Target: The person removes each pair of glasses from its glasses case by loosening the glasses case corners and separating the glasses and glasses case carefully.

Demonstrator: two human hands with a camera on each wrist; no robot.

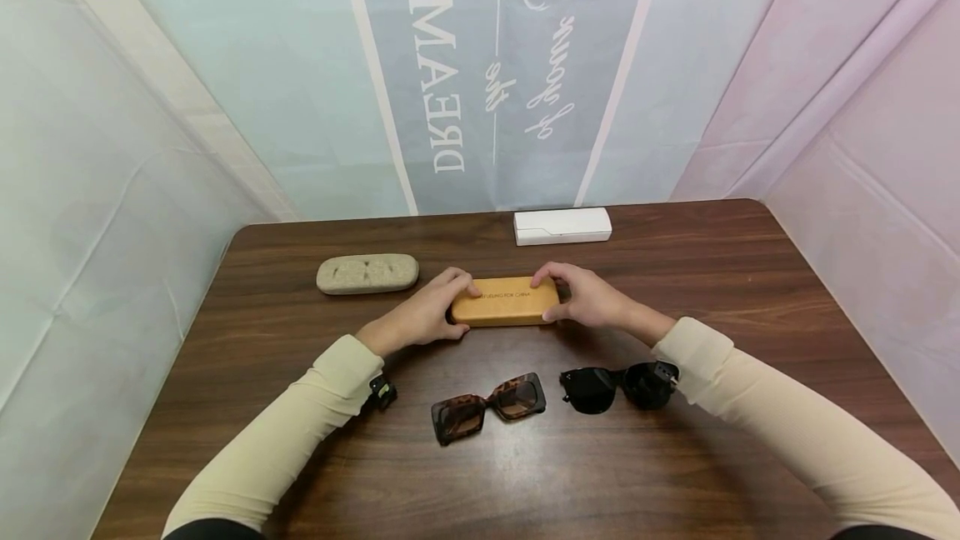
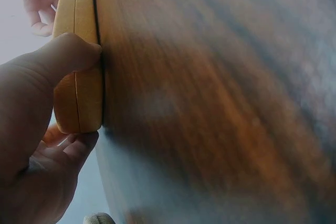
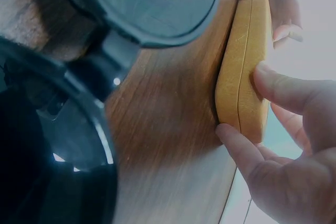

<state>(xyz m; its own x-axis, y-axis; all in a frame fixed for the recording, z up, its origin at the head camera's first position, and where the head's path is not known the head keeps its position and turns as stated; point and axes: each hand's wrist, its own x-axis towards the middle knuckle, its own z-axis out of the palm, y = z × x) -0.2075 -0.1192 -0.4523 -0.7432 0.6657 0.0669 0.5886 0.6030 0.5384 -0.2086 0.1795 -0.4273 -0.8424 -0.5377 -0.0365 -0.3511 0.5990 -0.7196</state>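
A mustard-yellow glasses case (image 1: 504, 307) with printed lettering on its lid lies closed on the table. My left hand (image 1: 422, 312) holds its left end, thumb at the near side and fingers over the lid and end. At the opposite end my right hand (image 1: 592, 298) grips the case the same way, thumb on the near edge. Both wrist views show the seam of the yellow case (image 3: 242, 77) unbroken. Tortoiseshell sunglasses (image 1: 517, 399) lie in front of it. Black sunglasses (image 1: 591, 390) lie to their right, near the right cuff, and look large in the right wrist view.
Behind my left hand rests a beige fabric glasses case (image 1: 367, 273). A white case (image 1: 562, 227) stands near the table's back edge. Printed cloth (image 1: 495, 107) hangs behind the brown wooden table (image 1: 697, 273), with pale cloth on both sides.
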